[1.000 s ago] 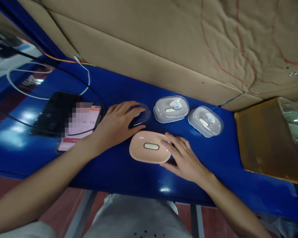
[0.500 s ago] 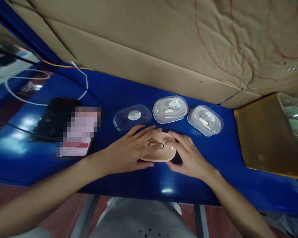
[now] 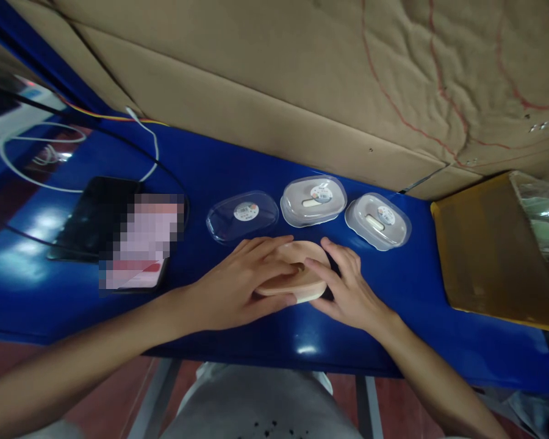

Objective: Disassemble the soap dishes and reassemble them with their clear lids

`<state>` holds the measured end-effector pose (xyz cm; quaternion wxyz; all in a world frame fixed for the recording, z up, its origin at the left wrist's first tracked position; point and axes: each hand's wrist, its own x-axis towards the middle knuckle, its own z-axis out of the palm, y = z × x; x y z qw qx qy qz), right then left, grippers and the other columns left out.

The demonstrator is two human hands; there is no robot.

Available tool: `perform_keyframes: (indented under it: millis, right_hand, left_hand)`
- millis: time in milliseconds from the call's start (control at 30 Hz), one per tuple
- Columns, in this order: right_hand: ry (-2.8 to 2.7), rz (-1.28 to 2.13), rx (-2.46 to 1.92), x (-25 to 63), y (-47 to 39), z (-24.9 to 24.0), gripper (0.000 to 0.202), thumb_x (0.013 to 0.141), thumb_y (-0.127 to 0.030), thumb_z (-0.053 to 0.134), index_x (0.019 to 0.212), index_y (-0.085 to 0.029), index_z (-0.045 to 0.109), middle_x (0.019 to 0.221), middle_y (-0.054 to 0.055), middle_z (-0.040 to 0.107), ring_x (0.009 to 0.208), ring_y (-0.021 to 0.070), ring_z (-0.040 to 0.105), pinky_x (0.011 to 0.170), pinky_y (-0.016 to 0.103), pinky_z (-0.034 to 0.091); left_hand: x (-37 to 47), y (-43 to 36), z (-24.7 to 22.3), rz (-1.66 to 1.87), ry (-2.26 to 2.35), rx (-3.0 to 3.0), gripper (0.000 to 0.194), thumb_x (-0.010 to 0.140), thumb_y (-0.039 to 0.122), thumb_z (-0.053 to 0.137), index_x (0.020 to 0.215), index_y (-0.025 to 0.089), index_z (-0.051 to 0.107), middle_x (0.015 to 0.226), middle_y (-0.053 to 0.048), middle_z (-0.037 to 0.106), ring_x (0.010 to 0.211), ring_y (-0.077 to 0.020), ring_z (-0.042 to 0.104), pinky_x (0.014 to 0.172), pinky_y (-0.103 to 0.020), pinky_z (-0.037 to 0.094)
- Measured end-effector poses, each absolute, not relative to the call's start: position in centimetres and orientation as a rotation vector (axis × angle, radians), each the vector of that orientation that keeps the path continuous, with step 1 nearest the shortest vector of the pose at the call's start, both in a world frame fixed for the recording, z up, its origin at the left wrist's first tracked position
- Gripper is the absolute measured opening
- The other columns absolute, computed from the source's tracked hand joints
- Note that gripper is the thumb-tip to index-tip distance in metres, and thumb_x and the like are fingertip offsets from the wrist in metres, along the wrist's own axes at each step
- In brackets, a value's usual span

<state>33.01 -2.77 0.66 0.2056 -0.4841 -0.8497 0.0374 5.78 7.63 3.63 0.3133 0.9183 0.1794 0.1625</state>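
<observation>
A peach-coloured oval dish [image 3: 308, 283] sits between my hands over the blue table, its pale near rim showing. My left hand [image 3: 242, 277] grips its left side, thumb along the near rim and fingers over the top. One left finger reaches into the middle and covers most of the small slot there. At the right end, my right hand [image 3: 350, 280] holds the dish with a fingertip on top and the thumb low by the near edge. Behind them lie a clear oval lid [image 3: 242, 225] with a round label and two pale, clear-covered oval dishes [image 3: 304, 210], [image 3: 377, 228].
A phone [image 3: 150, 238] with a blurred-out screen rests on a dark flat device [image 3: 91, 213] at left, near a white cable [image 3: 157, 152]. Brown cardboard [image 3: 256, 110] lines the back. An open carton [image 3: 489, 250] holding clear plastic stands at right.
The dish has tipped, so more of its near rim shows. My left finger has moved over the slot, and the left thumb has slid right along the rim. My right fingers have shifted slightly.
</observation>
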Motion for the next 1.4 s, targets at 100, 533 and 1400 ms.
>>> perform_keyframes:
  millis: [100,533,1400]
  right_hand:
    - [-2.402,0.09,-1.328,32.9,-2.7,0.7,0.083,0.105,-0.037,0.067,0.175,-0.035,0.023,0.174,0.015,0.04,0.154,0.0384,0.047,0.121,0.06,0.044]
    - [-2.467,0.026,-1.239,32.3,-2.9,1.2,0.062,0.105,-0.036,0.068,0.163,-0.027,0.049,0.161,0.017,0.053,0.147,0.0331,0.051,0.124,0.054,0.041]
    - [-2.462,0.291,-1.26,31.1,-2.9,1.2,0.055,0.108,-0.029,0.062,0.16,-0.02,0.051,0.171,0.025,0.041,0.16,0.0381,0.044,0.12,0.057,0.055]
  left_hand:
    - [5.8,7.6,3.5,0.403,0.494,2.423,0.044,0.109,0.044,0.062,0.15,0.03,0.06,0.16,-0.01,0.061,0.156,-0.0332,0.048,0.119,-0.056,0.046]
    - [5.4,8.5,3.7,0.497,0.884,2.628,0.046,0.103,0.051,0.065,0.139,0.023,0.06,0.159,-0.017,0.06,0.141,-0.0401,0.062,0.112,-0.061,0.05]
    - [4.7,11.2,2.3,0.284,1.141,2.611,0.065,0.1,0.047,0.064,0.159,0.027,0.047,0.175,-0.016,0.039,0.163,-0.041,0.037,0.13,-0.072,0.029]
